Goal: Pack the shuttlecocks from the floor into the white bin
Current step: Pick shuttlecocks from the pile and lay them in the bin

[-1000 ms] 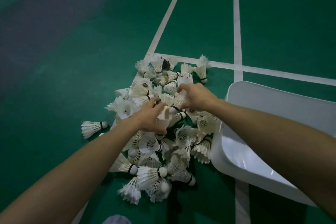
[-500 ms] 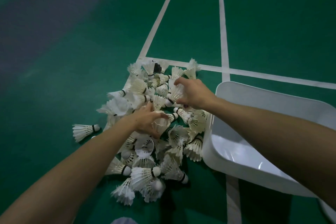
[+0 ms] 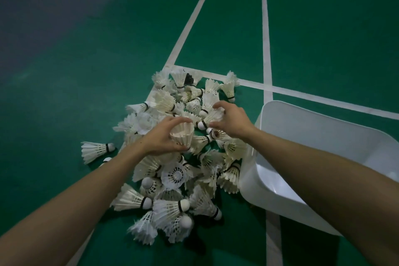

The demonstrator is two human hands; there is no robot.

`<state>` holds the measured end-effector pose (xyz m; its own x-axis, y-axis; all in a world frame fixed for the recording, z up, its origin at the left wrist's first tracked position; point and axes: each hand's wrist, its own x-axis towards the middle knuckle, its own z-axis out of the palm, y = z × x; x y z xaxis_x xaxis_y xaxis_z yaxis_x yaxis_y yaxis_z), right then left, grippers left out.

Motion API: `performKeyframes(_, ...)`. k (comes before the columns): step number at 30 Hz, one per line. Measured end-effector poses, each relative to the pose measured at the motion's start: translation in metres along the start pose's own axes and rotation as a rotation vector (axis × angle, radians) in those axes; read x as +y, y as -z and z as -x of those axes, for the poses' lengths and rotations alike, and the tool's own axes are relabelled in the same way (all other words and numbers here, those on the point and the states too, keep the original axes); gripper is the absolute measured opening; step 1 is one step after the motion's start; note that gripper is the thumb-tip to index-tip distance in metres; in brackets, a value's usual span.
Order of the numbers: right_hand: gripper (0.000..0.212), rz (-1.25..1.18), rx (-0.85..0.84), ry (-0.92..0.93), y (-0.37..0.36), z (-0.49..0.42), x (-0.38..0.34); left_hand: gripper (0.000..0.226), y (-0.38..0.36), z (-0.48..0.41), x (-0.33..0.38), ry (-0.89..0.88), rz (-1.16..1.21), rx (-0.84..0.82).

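Head view: both hands loaded at the pile, nothing seen in the bin

Nearest the person, the pile (image 3: 172, 181) of shuttlecocks lies heaped on the green floor (image 3: 86, 71), its right edge touching the bin (image 3: 313, 142). The bin sits tilted, with its mouth toward the pile. No shuttlecock shows in the part not hidden by the right forearm. One stray (image 3: 95, 150) lies apart, just left of the pile.

Over the middle of the pile, the left hand (image 3: 160, 138) is curled round a shuttlecock (image 3: 182, 136), open skirt facing the person. Just beyond, the right hand (image 3: 234, 123) has thumb and fingers pinching the skirt of a second shuttlecock (image 3: 212, 115), whose cork points left. More shuttlecocks lie past both hands, up to the white court lines (image 3: 266, 49).

Assessment: the step in hand is the lift and transfer. Recommended practice:
- Grip lightly, since the feather skirts look easy to crush.
- Lift clear before swinging right, so neighbours are not dragged along.
- Release low inside the bin's mouth, as these look light enough to bounce out.
- Collect the stray as well.

Progress is judged early, with most of the stock on the floor.
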<state>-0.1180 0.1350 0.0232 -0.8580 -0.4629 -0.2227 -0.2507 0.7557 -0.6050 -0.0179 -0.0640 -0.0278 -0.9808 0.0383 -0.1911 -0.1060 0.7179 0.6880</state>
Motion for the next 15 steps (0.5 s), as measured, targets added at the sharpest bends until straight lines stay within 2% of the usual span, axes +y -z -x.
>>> performKeyframes(6, 0.058, -0.059, 0.055, -0.019, -0.005, 0.008, 0.0, 0.075, 0.003, 0.018, 0.01, -0.025, 0.164, 0.044)
performKeyframes(11, 0.042, -0.117, 0.113, 0.009, 0.001, 0.015, -0.002, 0.079, -0.008, 0.029, 0.002, -0.009, -0.087, -0.013)
performKeyframes(15, 0.027, -0.143, 0.104, -0.044, 0.003, 0.019, -0.006, 0.079, -0.011, 0.03, -0.001, 0.039, -0.103, -0.002)
